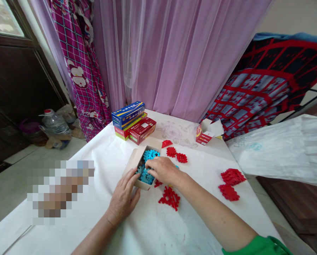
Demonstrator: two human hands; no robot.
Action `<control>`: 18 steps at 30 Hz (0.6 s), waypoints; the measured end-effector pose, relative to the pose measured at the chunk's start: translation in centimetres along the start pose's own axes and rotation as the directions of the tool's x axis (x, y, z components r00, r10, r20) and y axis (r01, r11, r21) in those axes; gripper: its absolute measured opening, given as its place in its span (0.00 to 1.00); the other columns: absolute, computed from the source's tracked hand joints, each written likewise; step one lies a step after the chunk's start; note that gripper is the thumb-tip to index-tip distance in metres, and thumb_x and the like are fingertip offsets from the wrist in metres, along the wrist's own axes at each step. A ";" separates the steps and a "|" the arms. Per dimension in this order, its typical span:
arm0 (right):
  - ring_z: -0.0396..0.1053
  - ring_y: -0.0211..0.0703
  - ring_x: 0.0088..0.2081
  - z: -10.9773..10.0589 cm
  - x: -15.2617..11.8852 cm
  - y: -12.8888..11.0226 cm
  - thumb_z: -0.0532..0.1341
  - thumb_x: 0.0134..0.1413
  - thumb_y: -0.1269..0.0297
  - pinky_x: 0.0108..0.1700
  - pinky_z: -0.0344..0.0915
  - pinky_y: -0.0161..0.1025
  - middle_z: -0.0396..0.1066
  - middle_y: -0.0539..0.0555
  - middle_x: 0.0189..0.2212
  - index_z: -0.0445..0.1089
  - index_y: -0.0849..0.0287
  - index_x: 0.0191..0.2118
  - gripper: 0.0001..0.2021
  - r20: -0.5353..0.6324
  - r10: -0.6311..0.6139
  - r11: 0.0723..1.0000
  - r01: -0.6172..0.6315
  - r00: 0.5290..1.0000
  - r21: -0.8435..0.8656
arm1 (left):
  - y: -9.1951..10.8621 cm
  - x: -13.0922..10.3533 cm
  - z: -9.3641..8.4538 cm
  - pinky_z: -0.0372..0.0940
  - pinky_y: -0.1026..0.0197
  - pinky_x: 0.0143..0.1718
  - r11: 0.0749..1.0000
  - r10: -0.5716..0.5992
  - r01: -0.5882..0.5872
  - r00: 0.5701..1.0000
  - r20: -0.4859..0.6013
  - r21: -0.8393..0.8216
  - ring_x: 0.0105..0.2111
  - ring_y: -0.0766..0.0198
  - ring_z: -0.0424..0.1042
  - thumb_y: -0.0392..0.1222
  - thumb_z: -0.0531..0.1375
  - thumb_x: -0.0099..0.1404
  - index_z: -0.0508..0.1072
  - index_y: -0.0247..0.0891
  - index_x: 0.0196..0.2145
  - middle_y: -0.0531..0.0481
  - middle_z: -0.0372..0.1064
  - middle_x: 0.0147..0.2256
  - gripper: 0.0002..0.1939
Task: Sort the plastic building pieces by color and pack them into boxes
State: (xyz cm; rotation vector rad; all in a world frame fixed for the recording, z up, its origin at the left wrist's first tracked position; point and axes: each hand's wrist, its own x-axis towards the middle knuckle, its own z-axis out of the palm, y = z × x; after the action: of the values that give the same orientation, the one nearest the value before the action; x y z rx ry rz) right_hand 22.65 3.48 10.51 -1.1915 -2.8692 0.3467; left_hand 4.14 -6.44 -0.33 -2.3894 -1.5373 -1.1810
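An open cardboard box (145,186) holding blue, gear-edged interlocking pieces (151,154) lies on the white-covered table. My left hand (123,194) grips its near left corner, fingers along the side and thumb at the near end. Over the box, my right hand (162,170) has its fingers curled together on the blue pieces; its fingertips are partly hidden. Beneath and beside my right wrist are red interlocking pieces (170,198), with two more red pieces (171,152) beyond the hand. A red triangular piece (167,143) lies near the box's far end.
Blue and red cartons (129,115) are stacked at the table's back left. An opened red and white box (204,138) stands at the back right. Stacked red pieces (228,192) lie near the right edge. A pixelated patch (61,193) covers something at left.
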 end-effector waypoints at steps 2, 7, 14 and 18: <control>0.72 0.45 0.42 0.0 0.1 0.3 0.61 0.60 0.63 0.41 0.60 0.38 0.77 0.53 0.38 0.73 0.53 0.43 0.06 -0.021 0.030 0.999 -0.030 0.999 -0.023 | 0.0 0.0 0.0 0.67 0.49 0.57 1.000 -0.004 0.004 1.000 0.004 -0.005 0.60 0.53 0.64 0.34 0.55 0.65 0.56 0.41 0.62 0.38 0.62 0.60 0.28; 0.71 0.45 0.44 -0.4 -0.1 0.9 0.60 0.61 0.62 0.42 0.61 0.38 0.76 0.54 0.41 0.73 0.53 0.44 0.08 -0.048 0.086 0.996 -0.088 0.995 -0.030 | -0.1 0.0 0.1 0.66 0.50 0.57 1.000 -0.004 0.004 1.000 0.005 -0.012 0.61 0.54 0.63 0.34 0.55 0.65 0.57 0.40 0.62 0.38 0.62 0.60 0.28; 0.71 0.44 0.43 -0.5 0.1 1.2 0.60 0.60 0.64 0.43 0.61 0.38 0.76 0.53 0.41 0.74 0.53 0.43 0.07 -0.055 0.146 0.989 -0.144 0.988 0.028 | 0.0 0.0 0.1 0.65 0.51 0.58 1.000 -0.008 0.008 1.000 0.010 -0.009 0.61 0.54 0.63 0.34 0.55 0.65 0.56 0.40 0.62 0.38 0.61 0.61 0.29; 0.71 0.42 0.42 -1.0 0.1 1.9 0.63 0.56 0.69 0.44 0.61 0.37 0.76 0.52 0.40 0.75 0.56 0.39 0.05 -0.092 0.122 0.982 -0.106 0.988 0.157 | 0.0 0.0 0.0 0.65 0.50 0.57 1.000 -0.001 0.001 1.000 0.007 -0.009 0.61 0.54 0.63 0.34 0.55 0.65 0.56 0.40 0.63 0.38 0.62 0.61 0.29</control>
State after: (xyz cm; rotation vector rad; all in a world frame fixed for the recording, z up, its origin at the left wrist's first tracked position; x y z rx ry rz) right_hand 24.01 5.02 11.06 -1.3085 -2.6421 0.4830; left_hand 4.15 -6.42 -0.36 -2.4008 -1.5388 -1.1838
